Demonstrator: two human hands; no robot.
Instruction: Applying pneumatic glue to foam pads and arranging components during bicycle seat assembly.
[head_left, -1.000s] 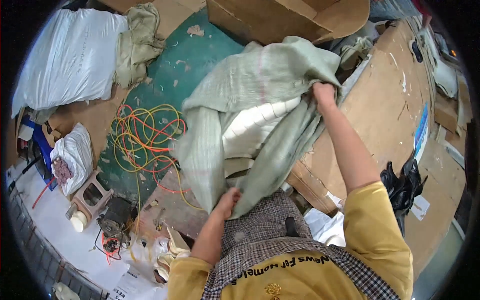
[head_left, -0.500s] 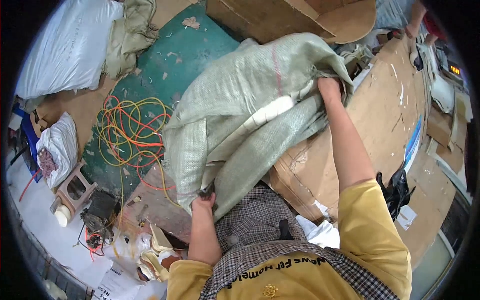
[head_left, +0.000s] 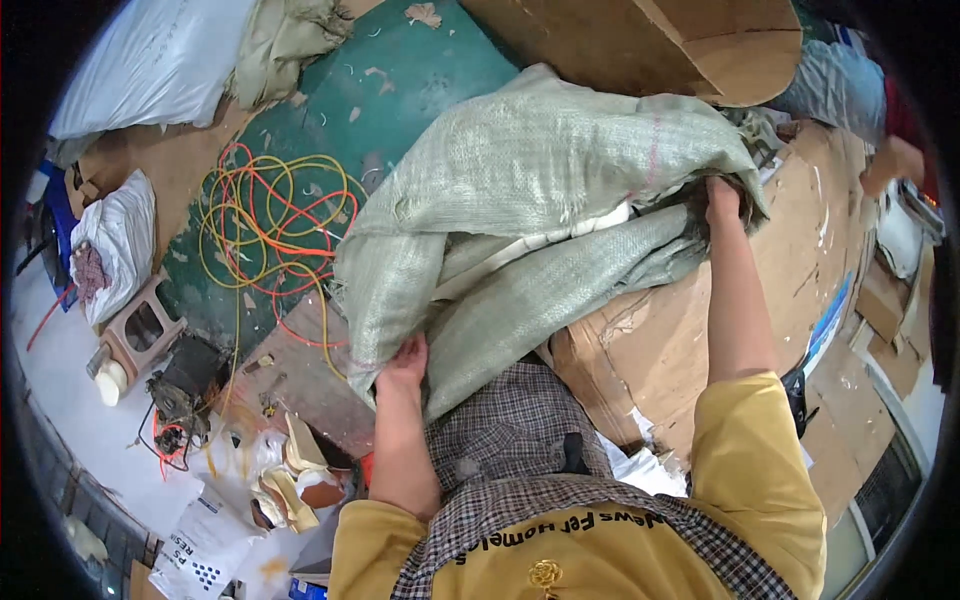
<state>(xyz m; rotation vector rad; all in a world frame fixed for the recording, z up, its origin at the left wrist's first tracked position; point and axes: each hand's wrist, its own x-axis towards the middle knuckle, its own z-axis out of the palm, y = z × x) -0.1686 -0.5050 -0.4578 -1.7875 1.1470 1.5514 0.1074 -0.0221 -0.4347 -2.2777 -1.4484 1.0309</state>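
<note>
A large pale green woven sack (head_left: pixel 520 170) spreads out in front of me, its mouth facing me and pulled wide. My left hand (head_left: pixel 402 366) grips the mouth's near left corner, with the thumb side showing. At the far right corner, my right hand (head_left: pixel 722 198) reaches inside the rim and holds the fabric, its fingers hidden by the folds. Between the two sides of the mouth, several white pieces (head_left: pixel 590 222) show inside the sack. Their kind is hard to make out.
Orange and yellow cord (head_left: pixel 270 220) lies tangled on the green floor (head_left: pixel 400 90). Flattened cardboard (head_left: pixel 810 230) is stacked at right, and a cardboard box (head_left: pixel 640 45) stands behind. White sacks (head_left: pixel 150 70) and a beige plastic stool (head_left: pixel 140 320) are at left. Another person's hand (head_left: pixel 892 165) shows far right.
Both sides of the sack's mouth have been drawn farther apart. My right hand has moved right with its corner, and my left hand has shifted slightly up. The other person's hand has come lower.
</note>
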